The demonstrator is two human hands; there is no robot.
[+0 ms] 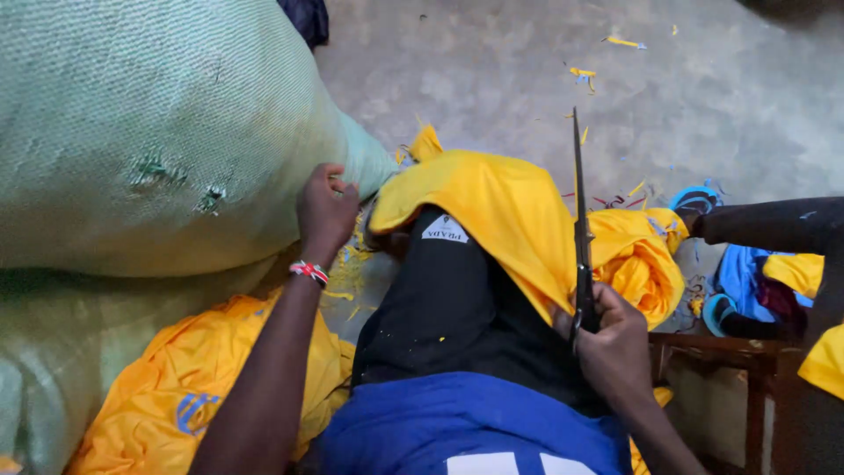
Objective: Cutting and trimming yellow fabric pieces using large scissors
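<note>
Yellow cloth (501, 211) drapes over the black-trousered knee (448, 308), its edge falling beside the right hand (611, 339). Bare concrete floor (492, 79) lies open beyond; the green woven sack (149, 123) blocks the left side. Right fingers are closed around the scissors (580, 237), handles hidden, blades upright and together. Left hand (327, 211) is curled at the sack edge; its grip cannot be made out.
</note>
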